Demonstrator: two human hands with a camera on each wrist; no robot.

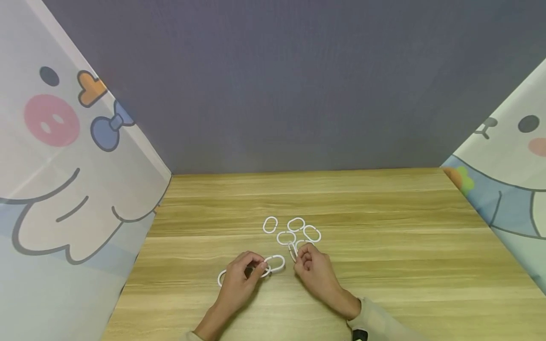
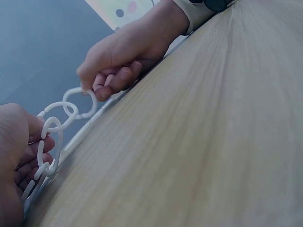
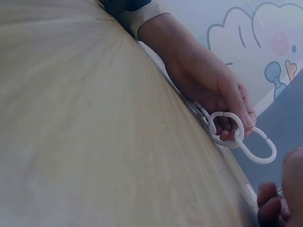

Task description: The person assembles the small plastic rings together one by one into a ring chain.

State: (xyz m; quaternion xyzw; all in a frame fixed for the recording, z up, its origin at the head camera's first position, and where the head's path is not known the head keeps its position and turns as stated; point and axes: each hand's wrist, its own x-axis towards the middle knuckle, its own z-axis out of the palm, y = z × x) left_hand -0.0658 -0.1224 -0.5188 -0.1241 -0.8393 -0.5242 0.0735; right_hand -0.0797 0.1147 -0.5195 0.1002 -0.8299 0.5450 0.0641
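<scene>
My left hand (image 1: 241, 277) pinches a short chain of white oval plastic rings, each with a small gap. One chain ring (image 1: 222, 278) shows left of that hand, and the end ring (image 1: 278, 263) sticks out toward the right. Between thumb and fingers of my right hand (image 1: 315, 272) is a single white ring (image 1: 292, 252), a little apart from the chain in the head view. In the left wrist view, this ring (image 2: 95, 97) appears to overlap the chain's end ring (image 2: 75, 116). The right wrist view shows linked rings (image 3: 226, 113) at the left hand; fingers hide parts of them.
Several loose white rings lie on the wood-grain table (image 1: 384, 213) just beyond the hands, including one ring (image 1: 270, 225) at the left and another ring (image 1: 312, 233) at the right. A grey panel (image 1: 273, 94) rises behind, with cartoon-printed sheets (image 1: 64, 166) on both sides.
</scene>
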